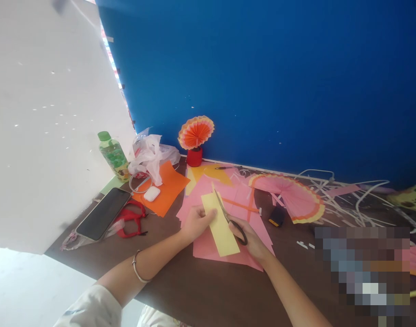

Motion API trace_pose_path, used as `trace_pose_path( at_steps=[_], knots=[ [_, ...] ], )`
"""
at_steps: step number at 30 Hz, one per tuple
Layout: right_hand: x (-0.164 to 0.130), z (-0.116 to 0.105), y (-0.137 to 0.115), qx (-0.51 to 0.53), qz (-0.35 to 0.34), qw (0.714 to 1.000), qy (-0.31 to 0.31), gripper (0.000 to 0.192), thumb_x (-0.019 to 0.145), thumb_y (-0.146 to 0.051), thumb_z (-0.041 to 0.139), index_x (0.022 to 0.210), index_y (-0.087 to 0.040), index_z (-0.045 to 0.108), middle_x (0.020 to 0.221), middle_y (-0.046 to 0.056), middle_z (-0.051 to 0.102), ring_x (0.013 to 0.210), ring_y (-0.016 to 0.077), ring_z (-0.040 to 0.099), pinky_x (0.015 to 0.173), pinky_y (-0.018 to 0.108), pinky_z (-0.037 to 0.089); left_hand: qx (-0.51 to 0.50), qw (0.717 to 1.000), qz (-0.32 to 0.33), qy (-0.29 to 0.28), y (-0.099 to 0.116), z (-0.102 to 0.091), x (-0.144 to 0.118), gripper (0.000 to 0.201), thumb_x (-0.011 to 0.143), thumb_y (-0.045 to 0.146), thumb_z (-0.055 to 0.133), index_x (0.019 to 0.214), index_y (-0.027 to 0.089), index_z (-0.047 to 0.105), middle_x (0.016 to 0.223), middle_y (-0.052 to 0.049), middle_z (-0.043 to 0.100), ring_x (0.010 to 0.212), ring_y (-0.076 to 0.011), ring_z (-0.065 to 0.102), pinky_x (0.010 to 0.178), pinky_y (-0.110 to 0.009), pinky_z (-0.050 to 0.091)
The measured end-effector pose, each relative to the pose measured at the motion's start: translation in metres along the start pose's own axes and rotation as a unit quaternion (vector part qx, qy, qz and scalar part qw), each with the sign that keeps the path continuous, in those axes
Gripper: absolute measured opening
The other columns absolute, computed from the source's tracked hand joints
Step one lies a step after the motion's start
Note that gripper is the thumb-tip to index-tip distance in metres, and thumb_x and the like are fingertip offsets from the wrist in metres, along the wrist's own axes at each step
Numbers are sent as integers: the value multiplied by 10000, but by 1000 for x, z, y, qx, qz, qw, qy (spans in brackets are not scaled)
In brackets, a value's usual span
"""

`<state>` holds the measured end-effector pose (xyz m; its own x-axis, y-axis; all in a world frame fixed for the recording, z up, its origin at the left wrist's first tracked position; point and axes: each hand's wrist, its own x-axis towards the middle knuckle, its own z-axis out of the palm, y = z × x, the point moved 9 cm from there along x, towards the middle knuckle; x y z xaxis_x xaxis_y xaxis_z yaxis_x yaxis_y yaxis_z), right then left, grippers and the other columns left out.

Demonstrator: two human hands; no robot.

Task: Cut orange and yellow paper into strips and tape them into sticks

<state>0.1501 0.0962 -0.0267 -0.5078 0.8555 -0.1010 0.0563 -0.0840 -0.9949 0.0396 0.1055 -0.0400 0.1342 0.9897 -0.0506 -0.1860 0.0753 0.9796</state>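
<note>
Near the frame's middle, the left hand (195,223) has fingers pinching the yellow paper (224,237); the right hand's (251,238) fingers grip the scissors (226,214). Holding the paper flat and snipping slowly should help.

Desk layout, read as a clock around the paper strip (223,234).
With 12 o'clock toward the wall (245,81), the left hand (196,222) is at the strip's 9 o'clock, the right hand (250,238) with the scissors (225,212) at 4, all above loose sheets (204,249) on the desk (180,281). A pen (224,168) lies at 12 on the far sheets; a potted fan (196,134) stands past 11, before the wall. A plastic bag (151,152) lies between 10 and 11, a bottle (114,156) beside it at 10. Nearer, also at 10, an earphone case (152,194) rests on a separate sheet (170,188); a phone (103,213) lies at 9. A spread fan (293,197) lies at 2.
</note>
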Motion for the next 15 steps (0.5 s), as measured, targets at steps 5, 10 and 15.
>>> trace_pose_path(
  at_steps=[5,10,15],
  knots=[
    [0,5,-6,-4,-3,1000,-10,422,793,-438,524,1144,-206,567,1050,57,638,1046,246,520,870,372,422,1,1000,1,-2,1,0,0,347,755,439,553,776,101,632,814,-101,673,711,-194,631,671,-312,497],
    [-1,5,-5,-5,5,1000,-7,452,783,-463,527,1155,-209,561,1091,67,623,1086,261,493,893,387,403,-1,1000,3,-1,2,1,-1,355,750,447,555,780,102,634,801,-98,674,722,-197,631,666,-307,497],
    [-1,4,-3,-2,4,1000,-6,424,788,-446,528,1146,-222,565,1067,60,629,1057,248,505,897,373,391,-6,1000,5,1,3,1,0,343,746,441,562,777,108,639,783,-86,674,706,-187,628,645,-289,489]
  ],
)
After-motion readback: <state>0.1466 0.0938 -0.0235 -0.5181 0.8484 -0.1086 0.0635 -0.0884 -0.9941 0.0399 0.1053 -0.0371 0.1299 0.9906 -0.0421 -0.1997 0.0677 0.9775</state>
